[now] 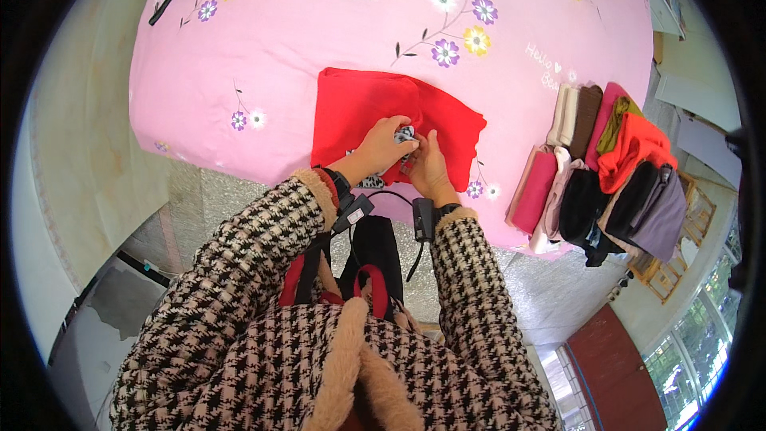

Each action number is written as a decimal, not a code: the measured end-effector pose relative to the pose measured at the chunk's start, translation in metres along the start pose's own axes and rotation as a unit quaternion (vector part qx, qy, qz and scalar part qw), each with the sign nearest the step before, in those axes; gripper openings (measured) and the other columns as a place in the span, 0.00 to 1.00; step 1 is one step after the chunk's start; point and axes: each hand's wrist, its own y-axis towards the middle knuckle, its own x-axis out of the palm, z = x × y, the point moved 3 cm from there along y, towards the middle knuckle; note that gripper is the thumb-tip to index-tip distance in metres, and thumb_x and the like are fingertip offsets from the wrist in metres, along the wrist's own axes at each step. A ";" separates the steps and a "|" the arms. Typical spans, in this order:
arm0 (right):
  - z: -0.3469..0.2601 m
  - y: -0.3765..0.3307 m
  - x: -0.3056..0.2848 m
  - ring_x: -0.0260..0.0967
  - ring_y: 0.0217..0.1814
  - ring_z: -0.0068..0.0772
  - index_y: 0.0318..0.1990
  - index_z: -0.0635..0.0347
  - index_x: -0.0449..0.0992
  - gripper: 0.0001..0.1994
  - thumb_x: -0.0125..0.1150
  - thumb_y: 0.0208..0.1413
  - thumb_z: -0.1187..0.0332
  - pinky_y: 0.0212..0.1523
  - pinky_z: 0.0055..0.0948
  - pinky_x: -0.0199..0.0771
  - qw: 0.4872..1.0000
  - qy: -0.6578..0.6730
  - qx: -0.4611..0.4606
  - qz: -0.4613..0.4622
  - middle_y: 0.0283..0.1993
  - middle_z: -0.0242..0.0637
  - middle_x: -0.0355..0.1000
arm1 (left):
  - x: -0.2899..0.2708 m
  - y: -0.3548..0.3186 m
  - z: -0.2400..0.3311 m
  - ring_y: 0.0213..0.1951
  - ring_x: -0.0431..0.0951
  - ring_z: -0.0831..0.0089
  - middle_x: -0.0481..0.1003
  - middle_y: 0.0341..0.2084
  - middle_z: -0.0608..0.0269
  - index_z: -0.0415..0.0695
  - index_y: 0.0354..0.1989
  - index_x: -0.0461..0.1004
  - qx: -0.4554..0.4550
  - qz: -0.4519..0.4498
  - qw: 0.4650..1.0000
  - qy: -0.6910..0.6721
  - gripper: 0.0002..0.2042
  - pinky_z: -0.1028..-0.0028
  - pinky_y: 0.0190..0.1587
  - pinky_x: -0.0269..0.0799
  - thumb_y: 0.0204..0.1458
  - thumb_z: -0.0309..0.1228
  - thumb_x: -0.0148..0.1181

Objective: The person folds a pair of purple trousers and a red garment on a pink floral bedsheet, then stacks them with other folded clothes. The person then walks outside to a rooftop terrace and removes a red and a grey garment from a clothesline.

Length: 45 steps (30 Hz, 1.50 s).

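Observation:
A red garment [363,100], partly folded, lies near the front edge of a bed with a pink flowered sheet [279,40]. Black-and-white patterned fabric [404,134] shows at its middle and along its near edge. Reaching in from the left, my left hand [378,147] has its thumb and fingers closed on the patterned fabric. Close beside it, my right hand [429,168] bends its fingers onto the same part of the garment. Its fingertips are partly hidden among the folds, and the exact piece they pinch is small.
Rolled and folded clothes [594,179] in several colours are piled at the bed's right edge. A black strip-like object [167,3] rests at the far left. Dark devices [424,219] with cables are strapped to my wrists. Grey floor [203,199] shows below the bed's front edge.

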 end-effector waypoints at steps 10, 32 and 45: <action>0.023 -0.014 -0.004 0.59 0.53 0.30 0.55 0.50 0.61 0.24 0.44 0.59 0.45 0.52 0.39 0.60 0.993 0.017 -0.092 0.069 0.52 0.31 0.63 | 0.018 0.039 0.000 0.36 0.74 0.73 0.73 0.37 0.59 0.36 0.45 0.69 -0.118 -0.076 0.983 -0.121 0.14 0.76 0.40 0.72 0.49 0.14 0.51; -0.059 -0.025 0.017 0.71 0.41 0.39 0.44 0.60 0.73 0.14 0.52 0.48 0.77 0.43 0.29 0.69 0.727 -0.545 -0.414 0.057 0.40 0.43 0.73 | 0.012 -0.085 -0.063 0.46 0.71 0.65 0.70 0.46 0.65 0.46 0.52 0.63 -0.335 -0.230 0.769 -0.494 0.19 0.66 0.48 0.67 0.63 0.45 0.37; 0.027 -0.032 0.080 0.46 0.64 0.58 0.58 0.68 0.58 0.24 0.50 0.54 0.67 0.63 0.49 0.46 0.600 -0.582 -0.507 0.210 0.65 0.56 0.47 | 0.024 -0.060 -0.088 0.19 0.75 0.68 0.76 0.22 0.57 0.38 0.33 0.72 -0.106 -0.261 0.954 -0.101 0.15 0.71 0.20 0.72 0.53 0.41 0.53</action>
